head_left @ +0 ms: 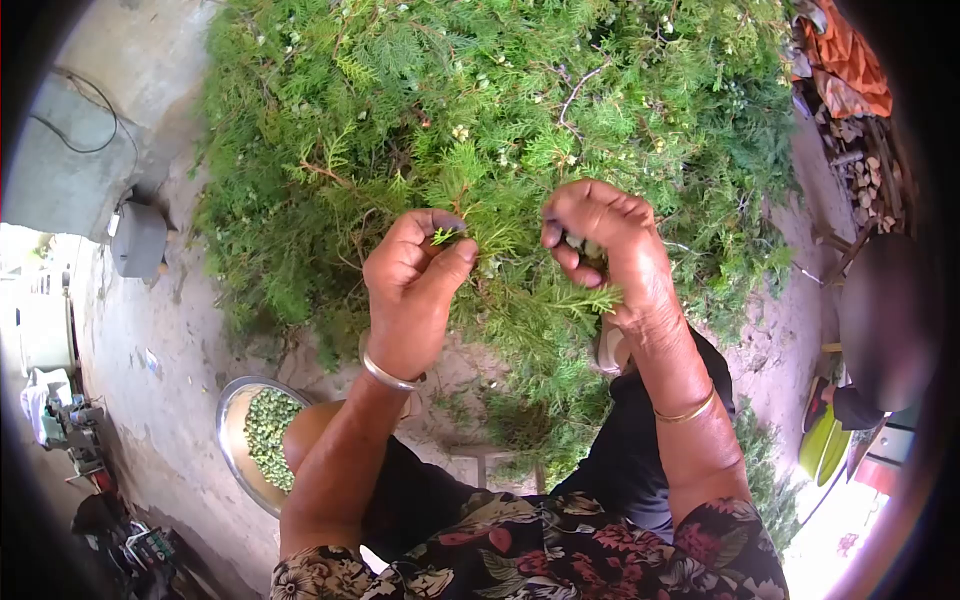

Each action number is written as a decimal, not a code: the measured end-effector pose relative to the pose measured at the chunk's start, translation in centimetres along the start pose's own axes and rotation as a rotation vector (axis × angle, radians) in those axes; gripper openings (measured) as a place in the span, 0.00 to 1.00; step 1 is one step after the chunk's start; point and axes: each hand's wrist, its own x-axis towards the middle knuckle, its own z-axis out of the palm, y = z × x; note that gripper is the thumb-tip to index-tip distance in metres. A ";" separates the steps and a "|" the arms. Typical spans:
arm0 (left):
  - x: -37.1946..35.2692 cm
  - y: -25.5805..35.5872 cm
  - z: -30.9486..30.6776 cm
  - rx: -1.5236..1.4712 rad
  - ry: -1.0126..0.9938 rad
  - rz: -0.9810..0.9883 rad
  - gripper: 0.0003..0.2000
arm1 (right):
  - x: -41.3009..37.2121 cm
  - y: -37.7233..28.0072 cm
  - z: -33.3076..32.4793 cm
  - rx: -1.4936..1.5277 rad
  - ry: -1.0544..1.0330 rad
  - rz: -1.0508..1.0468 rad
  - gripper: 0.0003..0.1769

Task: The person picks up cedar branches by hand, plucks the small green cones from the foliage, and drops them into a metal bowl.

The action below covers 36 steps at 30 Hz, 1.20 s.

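Observation:
My left hand [408, 285] is closed, thumb and forefinger pinching a leafy evergreen sprig [445, 236]. To its right, my right hand [615, 235] curls its fingers around several small pale green cones [583, 246], partly hidden in the palm. Both hands are raised in front of a big heap of cut evergreen branches [480, 90], with flat feathery leaves and small pale cones scattered through it. One leafy branch [550, 300] extends just below the right hand. Beside my left forearm, a metal bowl [229, 440] holds many green cones [268, 432].
A grey container [138, 240] stands on the concrete floor at left. Stacked firewood [868, 190] and an orange cloth [850, 60] lie at the upper right. Another person [885, 320], blurred, is at the right edge. Machinery [75, 430] stands at the lower left.

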 end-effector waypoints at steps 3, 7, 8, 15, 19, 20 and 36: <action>0.2 0.0 0.5 -0.053 0.026 -0.028 0.10 | -0.4 0.6 -0.2 -0.321 -0.115 -0.118 0.08; 0.5 -0.5 1.1 0.031 0.078 -0.021 0.09 | -1.1 0.9 0.5 -0.519 -0.116 -0.315 0.09; 0.6 -0.6 1.3 0.057 0.091 -0.007 0.08 | -1.1 1.0 0.8 -0.495 -0.135 -0.333 0.10; 0.7 -1.2 2.0 0.066 0.084 -0.002 0.05 | -0.8 2.8 1.0 -0.595 -0.118 -0.441 0.12; 0.9 -0.8 2.0 -0.132 0.101 -0.083 0.05 | -0.6 2.4 0.9 -0.582 -0.170 -0.437 0.13; 0.9 -0.7 1.9 -0.223 0.087 -0.108 0.05 | -0.5 2.2 0.8 -0.540 -0.201 -0.366 0.13; 0.3 -0.7 1.7 -0.522 -0.039 -0.312 0.08 | -0.6 3.2 1.5 -0.552 -0.187 -0.326 0.11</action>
